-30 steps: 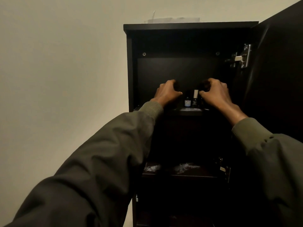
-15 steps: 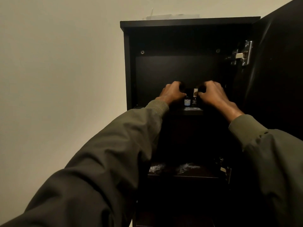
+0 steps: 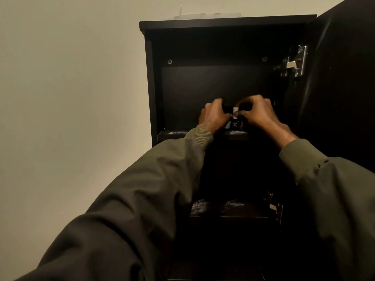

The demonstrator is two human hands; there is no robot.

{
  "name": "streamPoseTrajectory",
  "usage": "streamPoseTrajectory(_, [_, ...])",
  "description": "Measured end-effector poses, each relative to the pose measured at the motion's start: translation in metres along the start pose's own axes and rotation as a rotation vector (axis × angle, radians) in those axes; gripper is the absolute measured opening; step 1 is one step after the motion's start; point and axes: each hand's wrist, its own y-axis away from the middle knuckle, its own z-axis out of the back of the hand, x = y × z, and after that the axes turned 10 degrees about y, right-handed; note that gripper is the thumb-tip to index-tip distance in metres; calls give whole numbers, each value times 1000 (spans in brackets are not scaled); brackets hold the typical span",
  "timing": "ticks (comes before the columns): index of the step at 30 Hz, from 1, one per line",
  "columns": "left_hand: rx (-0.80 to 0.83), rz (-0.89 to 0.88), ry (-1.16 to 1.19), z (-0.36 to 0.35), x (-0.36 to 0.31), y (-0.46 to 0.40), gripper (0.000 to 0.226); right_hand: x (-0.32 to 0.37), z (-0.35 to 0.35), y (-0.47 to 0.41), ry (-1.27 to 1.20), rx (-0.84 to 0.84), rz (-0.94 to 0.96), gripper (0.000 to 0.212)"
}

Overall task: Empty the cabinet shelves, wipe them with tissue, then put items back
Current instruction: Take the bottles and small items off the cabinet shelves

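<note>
Both hands have drawn together on the dark cabinet's upper shelf (image 3: 236, 136), left hand (image 3: 213, 116) and right hand (image 3: 258, 114) curled around small white-capped dark bottles (image 3: 235, 118) between them, apparently gathering them for removal.

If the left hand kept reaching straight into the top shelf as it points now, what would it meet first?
Probably the cabinet's dark back panel. The left hand points inward beside the small bottles; depth is hard to judge in the dark.
</note>
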Motion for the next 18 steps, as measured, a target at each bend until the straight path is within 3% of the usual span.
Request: streamPoseTrajectory(18, [-161, -85, 44, 12, 7, 16, 25, 13, 3, 11, -32, -36, 141, 20])
